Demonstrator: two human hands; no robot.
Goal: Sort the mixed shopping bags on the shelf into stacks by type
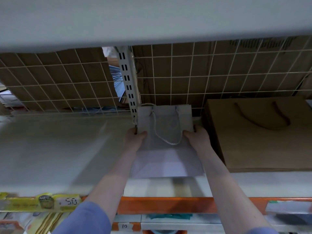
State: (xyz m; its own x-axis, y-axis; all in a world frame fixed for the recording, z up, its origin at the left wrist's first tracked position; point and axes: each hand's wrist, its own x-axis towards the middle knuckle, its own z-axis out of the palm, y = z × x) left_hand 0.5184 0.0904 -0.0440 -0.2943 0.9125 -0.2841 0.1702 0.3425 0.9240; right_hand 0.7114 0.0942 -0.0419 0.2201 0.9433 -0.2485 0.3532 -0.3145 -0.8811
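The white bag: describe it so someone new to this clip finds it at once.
Find the wire grid at the back of the shelf. Below its slotted post lies the white bag, held at both sides by the left hand and right hand. Unlike the bigger brown bag on its right, it has a twisted white cord handle.

We see a pale grey-lilac paper bag [166, 132] with a white twisted cord handle [167, 141]. Beside it lies a plain brown kraft bag [263, 137] with brown cord. The wire grid [185, 73] is cream-white over brown cardboard [59, 78]. The shelf [59, 149] is off-white with an orange edge strip [165, 206]. A yellow label [40, 202] reads 50. The sleeves [84, 218] are blue.
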